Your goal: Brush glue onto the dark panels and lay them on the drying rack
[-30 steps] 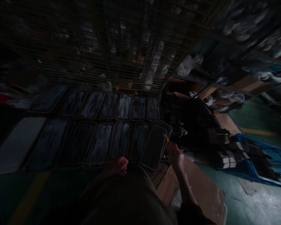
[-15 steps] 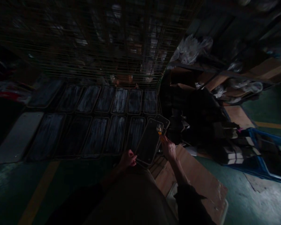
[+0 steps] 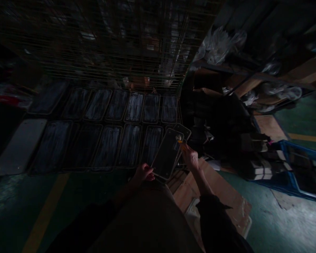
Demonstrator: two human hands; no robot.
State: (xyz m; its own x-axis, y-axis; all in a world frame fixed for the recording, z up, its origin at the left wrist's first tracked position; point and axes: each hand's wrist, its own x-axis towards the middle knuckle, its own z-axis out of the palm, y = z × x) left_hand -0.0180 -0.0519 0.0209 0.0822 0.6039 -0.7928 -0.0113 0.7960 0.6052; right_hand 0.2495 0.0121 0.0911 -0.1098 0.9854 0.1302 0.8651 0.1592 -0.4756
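A dark rectangular panel (image 3: pixel 164 156) with rounded corners and a pale rim lies tilted in front of me. My left hand (image 3: pixel 144 172) pinches its lower left corner between thumb and fingers. Wrapped round the yellow handle of a small brush (image 3: pixel 179 140), my right hand (image 3: pixel 190 156) is over the panel's upper right part. The pale bristles touch or nearly touch the surface there, beside a faint smear. Under it, a second panel (image 3: pixel 184 130) sticks out at the upper right. Two rows of similar panels, many with whitish streaks, stretch leftward, including a streaked panel (image 3: pixel 130 144).
Behind the rows stands a wire mesh cage (image 3: pixel 116 66). A plywood sheet (image 3: pixel 213 189) lies by my right forearm. Farther right are a blue crate (image 3: pixel 292 182), dark stacked blocks (image 3: pixel 258 168) and a shelf with clear plastic bags (image 3: pixel 218 45). The light is dim.
The whole view has shifted a little, with the panels appearing slightly higher. The brush has moved slightly over the panel's upper end. My left hand stays at the lower corner.
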